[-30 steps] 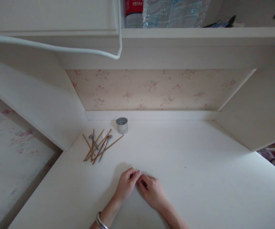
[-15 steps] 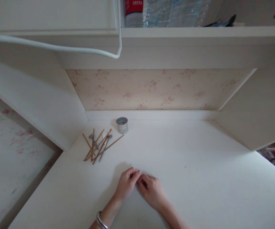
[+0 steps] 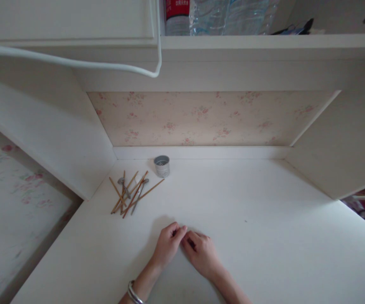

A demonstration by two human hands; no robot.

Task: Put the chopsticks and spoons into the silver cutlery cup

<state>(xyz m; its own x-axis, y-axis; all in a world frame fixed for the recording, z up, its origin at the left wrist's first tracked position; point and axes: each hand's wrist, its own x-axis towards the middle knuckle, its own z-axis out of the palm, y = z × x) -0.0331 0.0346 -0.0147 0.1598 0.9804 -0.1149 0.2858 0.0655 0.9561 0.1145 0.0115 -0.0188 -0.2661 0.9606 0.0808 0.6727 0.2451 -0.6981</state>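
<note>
My left hand (image 3: 168,245) and my right hand (image 3: 201,252) rest side by side on the white desk (image 3: 265,236), fingertips touching each other. Both have their fingers curled under, and nothing shows in them. A silver bracelet (image 3: 133,293) circles my left wrist. To the far left of the hands lies a loose heap of wooden chopsticks (image 3: 134,192) with two metal spoons (image 3: 123,185) mixed in. A small perforated metal cup (image 3: 162,166) stands upright just behind the heap, near the back wall.
A floral back panel (image 3: 201,120) closes the desk alcove, with white side panels left and right. The shelf above (image 3: 265,42) holds plastic bottles (image 3: 227,17). A white cable (image 3: 74,63) hangs across the upper left. Floral bedding (image 3: 11,198) lies to the left.
</note>
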